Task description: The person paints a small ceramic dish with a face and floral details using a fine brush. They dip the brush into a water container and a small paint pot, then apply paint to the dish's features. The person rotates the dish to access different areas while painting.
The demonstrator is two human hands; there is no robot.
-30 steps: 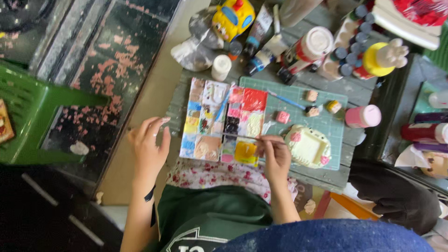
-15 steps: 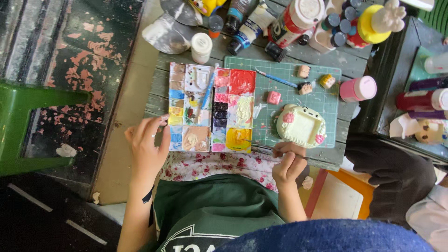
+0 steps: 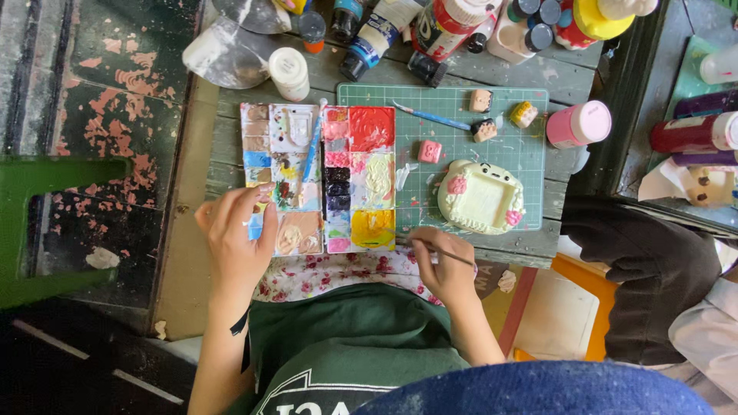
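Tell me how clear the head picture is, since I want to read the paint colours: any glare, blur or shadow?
Head view: even daylight, sharp on the palette and cutting mat; slight glare on the clear plastic top left; right hand and brush crisp; floor at left in shade.

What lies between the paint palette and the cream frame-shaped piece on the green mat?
In the head view, only bare green mat between the palette and the cream piece.

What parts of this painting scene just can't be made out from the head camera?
- Brush tip: too thin and blurred to tell whether it touches the yellow well.
- Palette: its near-left corner is hidden under the left hand.
- Paint bottles: their tops are cut off by the upper edge.
- Right hand: its fingertip grip is hidden by the knuckles.
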